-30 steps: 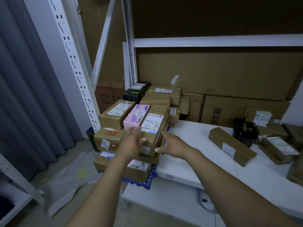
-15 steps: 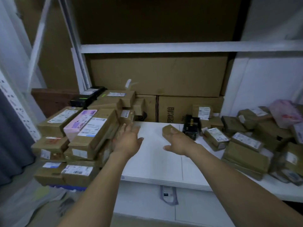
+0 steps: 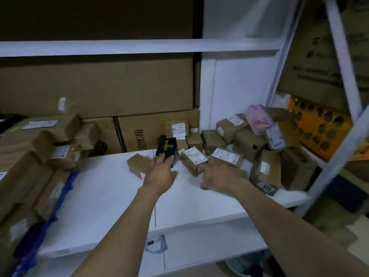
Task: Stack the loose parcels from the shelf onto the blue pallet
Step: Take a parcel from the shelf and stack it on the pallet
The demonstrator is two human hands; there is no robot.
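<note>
The left hand (image 3: 159, 173) reaches forward over the flat white shelf (image 3: 103, 196). Its fingers are straight and slightly spread, and it holds nothing. The fingertips lie at the lower edge of a glossy black box (image 3: 167, 148) with gold print, though whether they touch it is unclear. Just left of that hand sits the blunt end of a plain brown carton (image 3: 136, 162), matte and sharp-cornered. The right hand (image 3: 218, 176) is smeared by motion blur over a flat cardboard parcel (image 3: 242, 174). How far it is open, and whether it grips anything, cannot be told.

The loose parcels (image 3: 259, 156) lie heaped at the right end of the shelf, in front of the white wall. They are mostly small rectangular cardboard boxes with white printed labels, tilted at different angles and leaning on one another. A pink package (image 3: 258, 118) sits near the top of the heap. A small labelled box (image 3: 194, 156) lies nearest the hands, between them.

At the left edge, the blue pallet (image 3: 66, 183) shows only as a strip of blue plastic beside the shelf. The stacked parcels (image 3: 30, 156) on it are brown cardboard and rise above shelf level. Large corrugated cartons (image 3: 95, 86) stand along the back of the shelf, one printed with dark characters. A smooth white metal beam (image 3: 139, 47) crosses above them. To the right, past a slanted white post, stands an orange panel (image 3: 317, 126) pierced with round holes.
</note>
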